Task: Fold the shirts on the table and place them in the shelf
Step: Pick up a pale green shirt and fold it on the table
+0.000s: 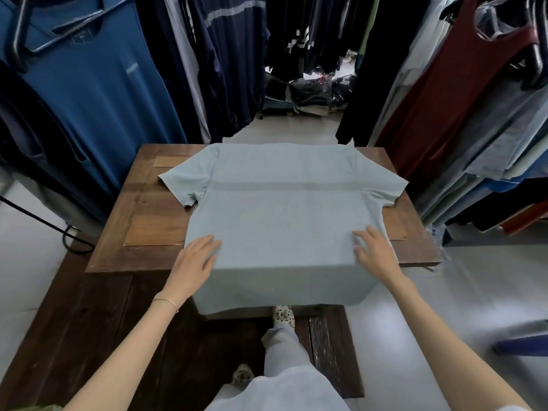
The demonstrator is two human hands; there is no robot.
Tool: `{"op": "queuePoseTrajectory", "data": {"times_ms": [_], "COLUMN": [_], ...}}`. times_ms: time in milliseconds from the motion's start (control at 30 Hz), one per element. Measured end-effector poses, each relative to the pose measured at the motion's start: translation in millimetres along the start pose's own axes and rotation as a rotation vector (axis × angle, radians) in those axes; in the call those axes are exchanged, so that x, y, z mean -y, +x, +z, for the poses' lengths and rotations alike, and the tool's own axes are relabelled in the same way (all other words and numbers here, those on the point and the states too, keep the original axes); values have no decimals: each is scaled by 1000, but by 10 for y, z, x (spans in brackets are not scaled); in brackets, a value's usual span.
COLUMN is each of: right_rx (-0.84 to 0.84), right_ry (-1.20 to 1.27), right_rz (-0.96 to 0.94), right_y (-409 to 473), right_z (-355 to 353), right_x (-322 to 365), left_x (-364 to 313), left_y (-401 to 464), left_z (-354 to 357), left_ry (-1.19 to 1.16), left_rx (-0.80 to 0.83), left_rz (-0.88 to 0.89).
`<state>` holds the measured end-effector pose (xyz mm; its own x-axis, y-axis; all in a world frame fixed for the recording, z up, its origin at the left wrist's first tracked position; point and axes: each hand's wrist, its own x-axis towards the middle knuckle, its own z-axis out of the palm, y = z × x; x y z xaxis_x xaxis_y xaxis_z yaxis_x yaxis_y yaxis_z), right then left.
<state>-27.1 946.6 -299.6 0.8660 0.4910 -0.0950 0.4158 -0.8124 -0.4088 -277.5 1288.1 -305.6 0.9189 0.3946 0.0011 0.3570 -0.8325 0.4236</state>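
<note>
While flat, hands (195, 256) on shirt (281, 209)

Both bare forearms extended forward, palms down. Left hand (195, 259) flat, fingers together and angled toward the right. Right hand (374, 250) flat too, fingers spread and angled left. Thin bracelet (165, 301) around the left wrist. Nothing gripped in either hand.

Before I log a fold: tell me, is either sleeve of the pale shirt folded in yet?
No: the shirt lies flat on the table with both sleeves spread outward.
</note>
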Motion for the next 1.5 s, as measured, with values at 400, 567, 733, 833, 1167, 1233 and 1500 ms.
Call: {"op": "queuePoseTrajectory", "data": {"times_ms": [400, 567, 733, 833, 1167, 1233, 1500], "right_rx": [118, 135, 200, 238, 416, 454, 563], "right_ry": [-89, -22, 31, 76, 137, 159, 651], "right_rz": [37, -62, -213, -301, -447, -482, -264], "right_y": [100, 484, 982, 1271, 2002, 2083, 2157], "right_z": [-63, 36, 165, 202, 362, 426, 575], "right_x": [132, 615, 1225, 1512, 2015, 2101, 2574], "left_x": [2, 43, 198, 307, 440, 442, -97], "left_y": [49, 412, 829, 1162, 1833, 1893, 2035], "left_z": [-211, -399, -472, -536, -552, -489, -372], "left_ry": [-194, -281, -446, -862, -1137, -1100, -498], "left_rx": [-48, -185, -372, -493, -490, -514, -569], "left_rz": [-156, -230, -495, -862, -1118, -1055, -530]}}
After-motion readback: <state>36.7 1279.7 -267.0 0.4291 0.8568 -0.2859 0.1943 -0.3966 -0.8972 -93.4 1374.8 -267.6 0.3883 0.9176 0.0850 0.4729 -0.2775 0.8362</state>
